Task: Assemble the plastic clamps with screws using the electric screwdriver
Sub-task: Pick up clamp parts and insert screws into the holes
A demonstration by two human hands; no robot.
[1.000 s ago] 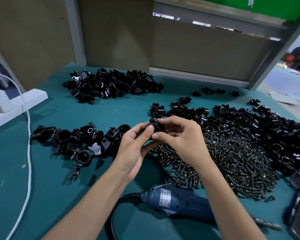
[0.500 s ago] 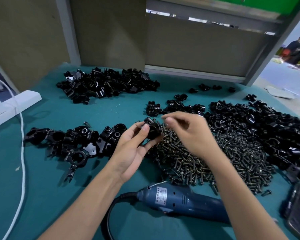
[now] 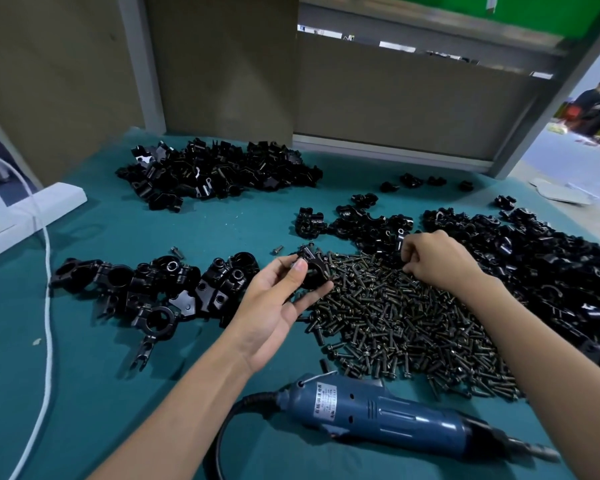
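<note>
My left hand (image 3: 278, 299) holds a black plastic clamp (image 3: 314, 268) between thumb and fingers above the near-left edge of the screw pile (image 3: 402, 320). A screw sticks out of the clamp's top. My right hand (image 3: 437, 261) is down on the far side of the screw pile with its fingers curled into the screws; what the fingertips hold is hidden. The blue electric screwdriver (image 3: 388, 415) lies on the green mat in front of me, bit pointing right, untouched.
Assembled clamps (image 3: 146, 289) lie in a cluster at left. Loose black clamp parts form a heap at the back (image 3: 219, 174) and a large heap at right (image 3: 541, 265). A white cable (image 3: 47, 306) and white power strip (image 3: 32, 213) sit at far left.
My right hand left the clamp and moved right and down into the screw pile. My left hand keeps the clamp, now holding it alone.
</note>
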